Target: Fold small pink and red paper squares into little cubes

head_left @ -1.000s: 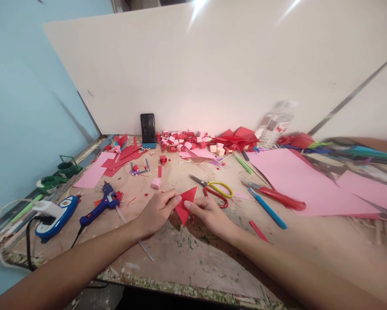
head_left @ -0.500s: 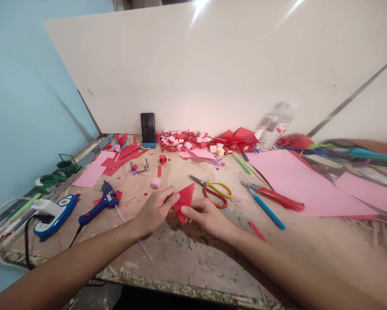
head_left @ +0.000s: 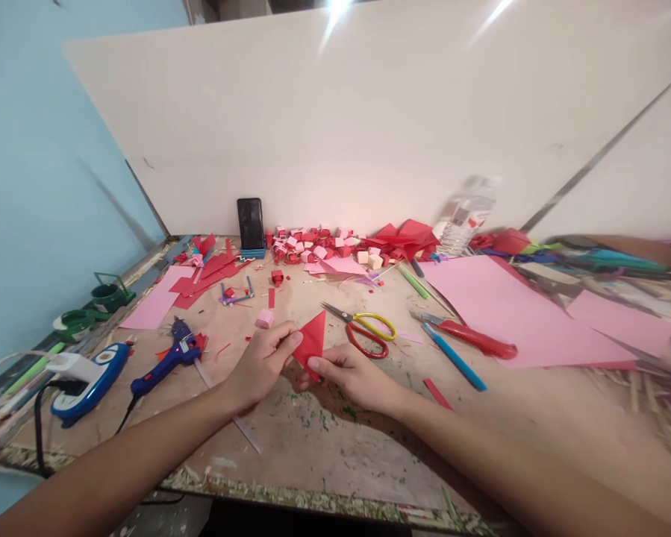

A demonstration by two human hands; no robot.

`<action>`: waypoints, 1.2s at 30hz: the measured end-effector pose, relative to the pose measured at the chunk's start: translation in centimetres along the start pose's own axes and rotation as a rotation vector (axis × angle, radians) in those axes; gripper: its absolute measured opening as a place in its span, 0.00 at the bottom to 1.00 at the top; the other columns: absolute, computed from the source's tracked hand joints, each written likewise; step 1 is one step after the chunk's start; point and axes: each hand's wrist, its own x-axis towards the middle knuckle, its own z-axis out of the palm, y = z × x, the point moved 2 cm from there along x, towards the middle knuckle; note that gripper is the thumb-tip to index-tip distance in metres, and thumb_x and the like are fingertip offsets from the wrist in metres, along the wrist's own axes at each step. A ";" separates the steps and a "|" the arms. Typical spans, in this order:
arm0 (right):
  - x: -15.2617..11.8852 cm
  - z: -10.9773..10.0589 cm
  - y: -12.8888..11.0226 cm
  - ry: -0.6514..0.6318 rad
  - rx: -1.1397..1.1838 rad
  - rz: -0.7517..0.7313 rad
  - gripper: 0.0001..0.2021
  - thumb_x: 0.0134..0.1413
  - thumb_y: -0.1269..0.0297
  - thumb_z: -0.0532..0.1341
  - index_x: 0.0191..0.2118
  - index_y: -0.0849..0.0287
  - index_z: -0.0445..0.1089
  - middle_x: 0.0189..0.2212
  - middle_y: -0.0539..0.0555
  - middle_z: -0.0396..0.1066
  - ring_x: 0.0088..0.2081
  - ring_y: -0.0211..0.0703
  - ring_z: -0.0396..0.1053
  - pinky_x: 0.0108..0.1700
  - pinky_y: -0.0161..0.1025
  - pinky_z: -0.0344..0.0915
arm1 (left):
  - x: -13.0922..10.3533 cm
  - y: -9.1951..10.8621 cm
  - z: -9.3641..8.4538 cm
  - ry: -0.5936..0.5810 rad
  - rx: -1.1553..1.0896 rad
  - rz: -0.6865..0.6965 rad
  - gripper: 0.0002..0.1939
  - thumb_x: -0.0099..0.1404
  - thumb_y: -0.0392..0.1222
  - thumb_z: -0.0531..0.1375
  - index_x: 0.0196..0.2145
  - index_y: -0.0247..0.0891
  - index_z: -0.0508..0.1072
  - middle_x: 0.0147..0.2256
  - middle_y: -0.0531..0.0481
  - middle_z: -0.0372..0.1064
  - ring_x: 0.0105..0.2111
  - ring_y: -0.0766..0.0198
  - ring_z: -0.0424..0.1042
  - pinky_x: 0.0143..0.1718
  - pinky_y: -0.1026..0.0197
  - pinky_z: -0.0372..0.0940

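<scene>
A small piece of red paper (head_left: pixel 313 335), pointed at the top and seemingly folded, is held up between both hands above the table. My left hand (head_left: pixel 265 358) pinches its left edge between thumb and fingers. On its lower right side, my right hand (head_left: pixel 351 373) grips it with the thumb on top; the other fingers are partly hidden behind. Just beyond my right hand lie scissors (head_left: pixel 369 333) with one yellow and one red handle. A pink paper cube (head_left: pixel 264 319) sits beyond my left hand.
A blue glue gun (head_left: pixel 170 358) and a blue power strip (head_left: pixel 89 388) lie at left. Several red and pink paper cubes (head_left: pixel 318 245) are heaped at the back, beside a phone (head_left: pixel 251 224). At right are a red cutter knife (head_left: pixel 478 339), a blue pen (head_left: pixel 455 358), pink sheets (head_left: pixel 514 313) and a bottle (head_left: pixel 469 212).
The view has shifted slightly, so most things appear a little further left. Both hands keep hold of the red paper, with little change in their grip.
</scene>
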 end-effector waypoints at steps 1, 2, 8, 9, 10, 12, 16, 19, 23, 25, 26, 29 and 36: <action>0.0 0.0 -0.1 0.003 -0.005 -0.005 0.30 0.61 0.37 0.59 0.32 0.64 0.80 0.24 0.55 0.72 0.27 0.41 0.66 0.30 0.37 0.61 | 0.0 0.0 0.0 0.000 0.003 0.000 0.21 0.74 0.52 0.53 0.26 0.38 0.61 0.21 0.58 0.55 0.21 0.70 0.54 0.24 0.64 0.49; 0.0 0.0 -0.1 0.002 -0.011 -0.007 0.31 0.61 0.37 0.58 0.33 0.64 0.80 0.24 0.55 0.72 0.27 0.41 0.66 0.30 0.37 0.62 | 0.0 -0.1 0.0 0.002 0.003 -0.001 0.21 0.74 0.52 0.53 0.26 0.38 0.61 0.20 0.58 0.55 0.21 0.70 0.54 0.24 0.64 0.49; -0.1 0.0 -0.5 -0.012 -0.009 -0.021 0.25 0.64 0.45 0.60 0.34 0.64 0.81 0.30 0.58 0.79 0.31 0.43 0.72 0.36 0.39 0.65 | 0.3 -0.3 -0.8 0.117 -0.047 0.004 0.22 0.74 0.54 0.54 0.26 0.38 0.61 0.21 0.58 0.56 0.21 0.70 0.55 0.24 0.64 0.49; -0.1 0.0 -0.6 -0.012 0.001 -0.019 0.24 0.64 0.46 0.61 0.34 0.64 0.81 0.31 0.59 0.80 0.33 0.44 0.73 0.39 0.40 0.66 | 0.4 -0.3 -1.1 0.154 -0.062 0.010 0.22 0.74 0.54 0.54 0.26 0.38 0.61 0.21 0.58 0.56 0.21 0.70 0.55 0.24 0.64 0.49; -0.1 0.0 -0.6 -0.010 0.007 -0.014 0.23 0.64 0.47 0.61 0.34 0.64 0.81 0.32 0.60 0.80 0.34 0.45 0.74 0.40 0.40 0.66 | 0.4 -0.2 -1.3 0.189 -0.074 0.017 0.22 0.74 0.54 0.54 0.26 0.38 0.61 0.21 0.58 0.56 0.21 0.70 0.55 0.24 0.64 0.50; -0.1 0.0 -0.6 0.000 0.004 -0.008 0.23 0.64 0.48 0.61 0.34 0.64 0.81 0.31 0.60 0.80 0.34 0.46 0.74 0.40 0.41 0.67 | 0.6 0.1 -1.8 0.241 -0.075 0.038 0.22 0.74 0.53 0.54 0.26 0.38 0.62 0.22 0.58 0.56 0.22 0.70 0.55 0.25 0.64 0.50; -0.1 -0.2 -0.5 0.060 0.034 -0.003 0.24 0.64 0.46 0.60 0.32 0.63 0.79 0.32 0.59 0.80 0.31 0.42 0.71 0.37 0.39 0.65 | 0.7 0.4 -1.9 0.248 -0.049 0.051 0.21 0.74 0.52 0.55 0.26 0.38 0.62 0.22 0.57 0.56 0.23 0.69 0.56 0.25 0.64 0.51; -0.1 -0.5 -0.4 0.101 0.116 -0.002 0.26 0.63 0.43 0.59 0.31 0.63 0.77 0.29 0.57 0.78 0.29 0.42 0.70 0.35 0.39 0.65 | 0.6 0.2 -1.3 0.166 -0.031 0.025 0.21 0.74 0.53 0.54 0.26 0.38 0.61 0.21 0.58 0.56 0.22 0.69 0.56 0.26 0.64 0.51; 0.0 -0.5 -0.4 0.077 0.095 -0.011 0.22 0.59 0.46 0.66 0.27 0.62 0.74 0.24 0.51 0.72 0.26 0.39 0.66 0.32 0.36 0.62 | 0.3 0.1 -0.5 0.031 0.010 0.002 0.21 0.73 0.53 0.54 0.27 0.38 0.63 0.21 0.58 0.57 0.22 0.68 0.56 0.25 0.64 0.51; 0.0 -0.3 -0.4 0.029 0.084 -0.022 0.19 0.58 0.50 0.68 0.27 0.62 0.73 0.22 0.48 0.68 0.25 0.36 0.63 0.30 0.35 0.59 | 0.2 0.2 -0.4 -0.007 0.013 -0.005 0.20 0.74 0.53 0.54 0.27 0.38 0.63 0.21 0.58 0.57 0.21 0.69 0.55 0.24 0.64 0.50; 0.0 -0.2 -0.4 0.018 0.077 -0.026 0.19 0.58 0.51 0.68 0.26 0.62 0.74 0.22 0.48 0.67 0.25 0.35 0.61 0.29 0.35 0.57 | 0.2 0.2 -0.4 -0.014 0.012 -0.004 0.20 0.74 0.53 0.54 0.27 0.38 0.63 0.21 0.58 0.57 0.21 0.69 0.55 0.24 0.64 0.50; 0.1 -0.1 -0.2 0.031 0.034 -0.026 0.19 0.60 0.52 0.66 0.27 0.63 0.77 0.23 0.51 0.71 0.26 0.37 0.64 0.30 0.36 0.59 | 0.2 0.3 -0.6 0.000 0.004 0.001 0.20 0.74 0.53 0.54 0.27 0.38 0.63 0.21 0.58 0.57 0.20 0.69 0.55 0.24 0.64 0.50; 0.0 -0.2 -0.1 0.047 -0.001 0.003 0.22 0.61 0.48 0.64 0.28 0.64 0.79 0.24 0.56 0.77 0.26 0.40 0.69 0.32 0.37 0.64 | 0.3 0.1 -0.7 0.044 0.010 -0.011 0.21 0.73 0.55 0.54 0.27 0.39 0.64 0.21 0.58 0.56 0.20 0.69 0.55 0.23 0.64 0.50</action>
